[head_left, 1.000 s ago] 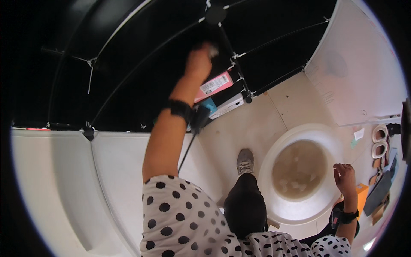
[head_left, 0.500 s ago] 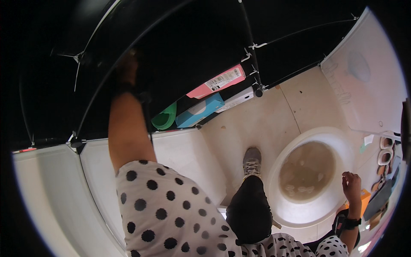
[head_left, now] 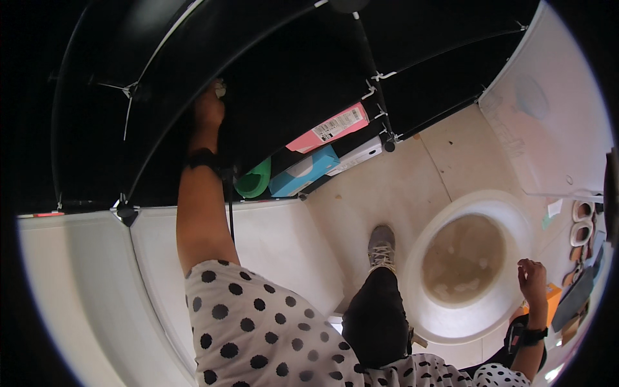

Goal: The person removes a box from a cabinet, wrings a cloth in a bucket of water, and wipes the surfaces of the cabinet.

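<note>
My left hand (head_left: 209, 108) reaches into a black shelf unit (head_left: 284, 71) at the upper left. Its fingers are closed round a small pale, crumpled cloth-like thing (head_left: 220, 88); the dark surroundings hide most of the grip. A dark band circles that wrist. Low on the right, beside a white round tub (head_left: 419, 316), my right hand (head_left: 532, 280) hangs with its fingers loosely curled in, and nothing shows in them. Cloudy brownish water (head_left: 461, 258) stands in the tub.
On the lower shelf lie a pink box (head_left: 329, 127), a blue box (head_left: 304, 171), a white box (head_left: 358, 155) and a green container (head_left: 253, 179). A pale panel (head_left: 548, 116) stands at the right. Several shoes (head_left: 581, 232) lie near the right rim, by an orange box (head_left: 553, 298).
My left hand has shifted slightly right and down inside the shelf, and the pale thing in it now shows. The right hand has hardly moved.
</note>
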`<action>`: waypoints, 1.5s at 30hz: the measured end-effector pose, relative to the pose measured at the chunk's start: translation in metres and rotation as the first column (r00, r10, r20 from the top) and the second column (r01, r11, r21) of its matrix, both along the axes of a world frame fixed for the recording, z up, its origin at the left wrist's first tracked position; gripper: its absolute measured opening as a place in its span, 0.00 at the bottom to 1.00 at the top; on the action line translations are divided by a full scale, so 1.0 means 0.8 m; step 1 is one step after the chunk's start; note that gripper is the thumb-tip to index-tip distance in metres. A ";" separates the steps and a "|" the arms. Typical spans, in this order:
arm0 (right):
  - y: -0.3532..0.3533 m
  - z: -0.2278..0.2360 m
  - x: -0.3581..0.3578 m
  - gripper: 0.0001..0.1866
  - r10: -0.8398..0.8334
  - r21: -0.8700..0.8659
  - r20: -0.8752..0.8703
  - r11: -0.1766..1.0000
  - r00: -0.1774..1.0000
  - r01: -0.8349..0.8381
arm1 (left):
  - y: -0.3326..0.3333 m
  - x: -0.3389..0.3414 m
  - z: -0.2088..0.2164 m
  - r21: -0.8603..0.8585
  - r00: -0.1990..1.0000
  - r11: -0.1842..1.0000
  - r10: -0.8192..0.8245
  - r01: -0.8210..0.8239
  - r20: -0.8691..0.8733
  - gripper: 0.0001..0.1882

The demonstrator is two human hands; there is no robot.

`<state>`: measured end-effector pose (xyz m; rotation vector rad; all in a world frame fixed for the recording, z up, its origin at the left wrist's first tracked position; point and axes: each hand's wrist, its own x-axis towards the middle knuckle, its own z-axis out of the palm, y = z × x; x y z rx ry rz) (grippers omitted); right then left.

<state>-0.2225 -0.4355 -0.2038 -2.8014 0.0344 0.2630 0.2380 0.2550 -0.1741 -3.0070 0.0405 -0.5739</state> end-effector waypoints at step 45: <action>0.014 0.056 -0.008 0.06 0.056 0.038 0.143 0.997 0.988 -0.062 | -0.078 -0.181 0.021 -0.186 0.979 0.974 0.093 -0.127 -0.183 0.21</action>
